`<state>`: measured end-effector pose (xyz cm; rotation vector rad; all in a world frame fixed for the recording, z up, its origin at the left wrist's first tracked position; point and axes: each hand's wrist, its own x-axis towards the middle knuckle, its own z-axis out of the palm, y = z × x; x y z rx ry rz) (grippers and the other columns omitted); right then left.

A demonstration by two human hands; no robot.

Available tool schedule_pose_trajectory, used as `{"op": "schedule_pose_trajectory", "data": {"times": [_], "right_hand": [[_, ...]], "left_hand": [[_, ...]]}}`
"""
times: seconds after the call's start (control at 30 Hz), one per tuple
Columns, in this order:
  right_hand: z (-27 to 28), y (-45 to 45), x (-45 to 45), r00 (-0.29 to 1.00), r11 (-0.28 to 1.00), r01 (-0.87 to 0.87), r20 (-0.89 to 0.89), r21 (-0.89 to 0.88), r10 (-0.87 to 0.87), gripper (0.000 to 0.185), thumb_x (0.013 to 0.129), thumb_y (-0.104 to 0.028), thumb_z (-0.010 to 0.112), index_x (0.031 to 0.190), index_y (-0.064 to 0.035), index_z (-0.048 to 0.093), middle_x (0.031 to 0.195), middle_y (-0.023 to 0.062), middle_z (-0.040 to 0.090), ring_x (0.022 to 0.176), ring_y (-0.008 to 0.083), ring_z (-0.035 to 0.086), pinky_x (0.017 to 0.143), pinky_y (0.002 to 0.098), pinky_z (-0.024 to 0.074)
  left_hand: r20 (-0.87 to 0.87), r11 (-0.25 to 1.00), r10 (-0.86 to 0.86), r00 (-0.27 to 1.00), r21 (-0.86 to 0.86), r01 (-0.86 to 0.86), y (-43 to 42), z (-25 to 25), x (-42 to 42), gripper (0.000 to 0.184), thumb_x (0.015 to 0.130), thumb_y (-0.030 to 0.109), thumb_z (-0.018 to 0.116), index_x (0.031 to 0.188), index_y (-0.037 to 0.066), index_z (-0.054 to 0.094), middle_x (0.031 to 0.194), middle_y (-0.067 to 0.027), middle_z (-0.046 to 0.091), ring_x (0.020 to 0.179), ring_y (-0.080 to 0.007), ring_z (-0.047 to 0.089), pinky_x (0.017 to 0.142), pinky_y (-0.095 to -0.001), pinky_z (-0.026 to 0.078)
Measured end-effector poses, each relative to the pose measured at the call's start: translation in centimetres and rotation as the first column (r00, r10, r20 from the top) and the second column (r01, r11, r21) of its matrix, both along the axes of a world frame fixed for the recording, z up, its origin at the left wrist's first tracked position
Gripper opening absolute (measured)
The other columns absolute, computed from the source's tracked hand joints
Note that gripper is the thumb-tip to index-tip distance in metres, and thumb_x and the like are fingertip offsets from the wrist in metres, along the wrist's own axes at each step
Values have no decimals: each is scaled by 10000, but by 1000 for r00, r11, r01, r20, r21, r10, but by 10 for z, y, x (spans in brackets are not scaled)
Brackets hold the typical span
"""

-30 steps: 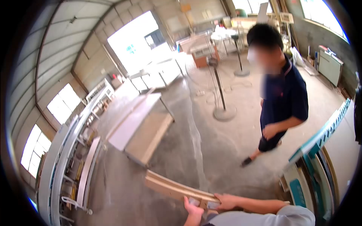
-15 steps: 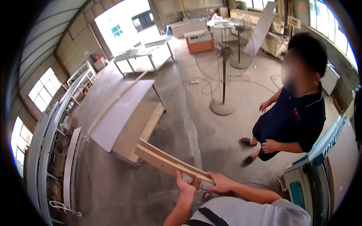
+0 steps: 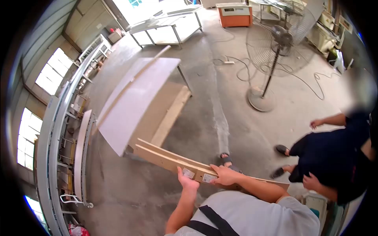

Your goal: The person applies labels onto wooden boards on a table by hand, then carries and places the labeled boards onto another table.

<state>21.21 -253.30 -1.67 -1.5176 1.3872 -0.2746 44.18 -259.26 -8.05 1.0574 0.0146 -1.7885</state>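
Two long, narrow wooden boards (image 3: 161, 157) lie side by side in front of my body, running from the floor's middle towards the lower right. My left hand (image 3: 188, 181) grips their near side from below, with the thumb up beside a white label. Farther right, my right hand (image 3: 225, 175) is closed over the top edge, beside a second white label. Part of the boards' right end passes behind my right forearm.
A table with a white sheet (image 3: 136, 92) and a long strip stands ahead left. A standing fan (image 3: 275, 59) with trailing cables is ahead right. Another person (image 3: 330, 153) stands at the right. A roller conveyor (image 3: 59, 129) runs along the left. An orange-sided machine (image 3: 235, 15) stands far back.
My view has tilted down and turned, so the person now appears farther right and lower. More of the boards' right end shows. Both hands still hold the boards.
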Motion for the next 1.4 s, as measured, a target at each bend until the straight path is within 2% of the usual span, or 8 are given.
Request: {"op": "schedule_pose_trajectory", "data": {"times": [0.17,0.33,0.57,0.77,0.93,1.1,1.23,1.4], "right_hand": [[0,-162,-24,971,975,-221,100,37,217,947,959,-566,679,1600,21,302,1354,351,586,1266,479,585,1073,483,466],[29,-280,-26,971,965,-235,76,117,227,957,990,-685,560,1623,-20,291,1327,357,602,1239,494,596,1058,501,468],[-8,-482,-11,970,970,-240,14,-22,241,750,1007,-611,591,1437,-10,458,1111,350,682,1068,524,651,928,543,503],[8,-662,16,975,970,-212,-41,117,218,838,984,-572,646,1540,3,394,1159,350,679,1122,501,646,992,506,508],[15,-761,35,941,964,-263,-213,36,264,873,982,-599,640,1560,0,376,1171,356,673,1121,473,656,1000,488,507],[-10,-900,29,893,887,-413,-98,208,439,923,990,-641,586,1573,30,340,1238,407,631,1152,505,648,996,514,509],[-27,-1014,31,791,793,-581,-104,184,603,746,1018,-556,612,1469,19,462,1145,292,722,1097,420,683,962,466,519],[-60,-1124,30,745,689,-647,80,327,662,763,996,-558,659,1513,-25,488,1356,253,663,1266,362,627,1078,433,469]], "left_hand": [[72,994,50,996,91,-57,-137,22,-8,789,981,740,476,1469,124,548,1476,-136,588,1337,-405,547,1148,-611,403],[54,989,108,993,98,-113,-239,10,-3,779,999,750,418,1455,136,570,1421,-141,630,1320,-407,563,1135,-611,417],[-54,992,112,992,70,-109,-431,-20,8,758,1012,728,428,1434,117,581,1411,-141,637,1300,-399,582,1118,-610,433],[-156,971,183,971,180,-154,-602,-13,27,716,995,706,520,1378,110,619,1358,-131,667,1259,-387,606,1105,-592,448],[-195,963,248,949,153,-221,-699,-30,38,676,1011,676,526,1333,93,637,1313,-129,686,1223,-378,625,1084,-567,475],[-141,917,364,920,226,-328,-799,-34,26,683,1027,669,503,1346,76,620,1316,-141,681,1215,-382,629,1084,-579,475],[-159,909,390,907,225,-351,-867,-56,20,732,1032,721,420,1348,90,615,1320,-128,675,1261,-377,600,1101,-601,454],[70,941,125,990,307,-141,-921,-74,29,757,1007,818,317,1328,212,640,1269,-27,682,1137,-213,617,1003,-404,476]]}}
